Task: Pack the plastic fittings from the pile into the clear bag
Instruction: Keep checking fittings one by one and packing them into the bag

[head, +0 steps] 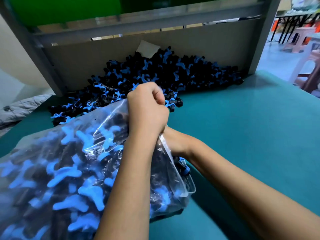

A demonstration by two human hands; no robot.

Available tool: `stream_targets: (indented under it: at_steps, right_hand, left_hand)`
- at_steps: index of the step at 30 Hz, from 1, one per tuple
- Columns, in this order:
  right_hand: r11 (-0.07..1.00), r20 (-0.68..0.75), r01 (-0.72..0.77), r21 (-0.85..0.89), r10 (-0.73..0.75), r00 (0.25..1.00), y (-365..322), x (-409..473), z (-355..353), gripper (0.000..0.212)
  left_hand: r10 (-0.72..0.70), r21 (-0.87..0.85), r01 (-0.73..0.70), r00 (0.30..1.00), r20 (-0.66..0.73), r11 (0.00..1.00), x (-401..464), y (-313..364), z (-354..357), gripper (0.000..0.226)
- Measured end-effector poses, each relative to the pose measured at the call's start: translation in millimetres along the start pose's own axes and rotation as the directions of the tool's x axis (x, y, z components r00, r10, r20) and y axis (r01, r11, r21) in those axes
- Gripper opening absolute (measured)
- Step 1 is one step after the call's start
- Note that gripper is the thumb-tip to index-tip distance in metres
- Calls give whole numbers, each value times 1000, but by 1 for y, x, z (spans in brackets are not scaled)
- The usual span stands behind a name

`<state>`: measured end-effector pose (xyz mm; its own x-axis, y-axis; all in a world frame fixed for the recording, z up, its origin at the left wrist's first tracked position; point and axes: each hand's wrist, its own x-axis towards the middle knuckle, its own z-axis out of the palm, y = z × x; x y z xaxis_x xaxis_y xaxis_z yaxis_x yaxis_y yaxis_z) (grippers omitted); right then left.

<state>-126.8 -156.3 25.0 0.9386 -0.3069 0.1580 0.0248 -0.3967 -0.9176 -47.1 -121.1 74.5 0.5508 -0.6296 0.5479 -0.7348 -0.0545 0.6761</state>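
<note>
Head view: clear bag (57, 170) beneath gripping left hand (147, 108).

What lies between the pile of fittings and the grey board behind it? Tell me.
In the head view, nothing: the pile of fittings heaps directly against the grey board. A pale paper slip leans on the board at the pile's top.
</note>
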Motion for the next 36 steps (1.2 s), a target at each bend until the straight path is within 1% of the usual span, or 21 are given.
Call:
stream_targets:
  at_steps: [2,3,7,9,10,11,12,13,14,15,16,17,19,21,24,27,30,32,34,35,36]
  right_hand:
    - [974,-61,-70,215,85,995,3,2,0,59]
    - [958,-126,-80,275,118,985,9,3,0,63]
    - [827,-329,104,552,101,939,23,11,-1,43]
    - [735,-465,174,655,211,860,31,18,-9,42]
    - [706,-549,214,675,288,784,38,21,-16,39]
    - [734,-637,230,639,336,694,45,25,-22,35]
    - [842,-737,170,513,330,590,53,31,-31,32]
    - [958,-825,-1,286,247,509,63,37,-40,30]
    - [971,-858,-240,-7,118,500,73,42,-50,29]
    - [856,-820,-430,-287,13,572,82,47,-59,31]
    - [711,-733,-503,-491,-25,680,91,52,-67,35]
    - [597,-637,-515,-615,9,771,100,55,-74,40]
    - [453,-518,-506,-734,109,849,111,63,-83,43]
    - [423,-510,-500,-756,98,855,115,65,-85,34]
    - [465,-563,-499,-731,2,827,112,58,-81,24]
    - [602,-655,-513,-612,-24,755,105,35,-75,11]
    - [623,-695,-516,-587,-61,716,97,5,-73,9]
    - [661,-735,-512,-549,-89,673,92,-12,-72,10]
    - [812,-827,-450,-370,-67,558,90,-23,-71,10]
    - [907,-866,-362,-215,-5,500,89,-27,-72,9]
    - [975,-876,-220,-24,85,475,86,-31,-72,9]
  left_hand:
    - [-88,19,89,996,-19,996,0,-8,5,27]
    - [-105,23,106,994,-34,994,-2,-7,6,27]
    - [-142,9,144,986,-93,990,-1,-10,3,24]
    - [-184,48,186,982,-42,981,-2,-15,3,23]
    - [-199,75,199,980,-8,977,-3,-17,4,23]
    - [-212,92,209,977,24,974,-5,-17,5,25]
    - [-212,103,207,976,41,973,-5,-17,6,26]
    - [-215,102,209,975,53,973,-6,-16,6,28]
    - [-217,103,210,974,64,972,-6,-16,5,29]
    - [-226,102,218,971,72,970,-5,-16,4,30]
    - [-230,102,222,970,79,970,-4,-16,3,30]
    - [-237,99,229,968,87,968,-4,-15,3,29]
    - [-250,99,241,963,101,966,-4,-14,2,26]
    - [-261,87,252,958,120,964,-4,-12,1,24]
    - [-265,54,260,955,135,964,-5,-10,0,18]
    - [-257,30,255,963,79,966,-4,-11,0,7]
    - [-257,2,258,965,-44,966,-4,-14,4,17]
    - [-205,-4,206,970,-134,979,-6,-13,4,22]
    - [-103,44,113,976,-193,993,-7,-11,4,22]
    - [-62,70,76,980,-189,995,-6,-10,3,22]
    - [-42,84,55,988,-150,995,-6,-10,3,22]
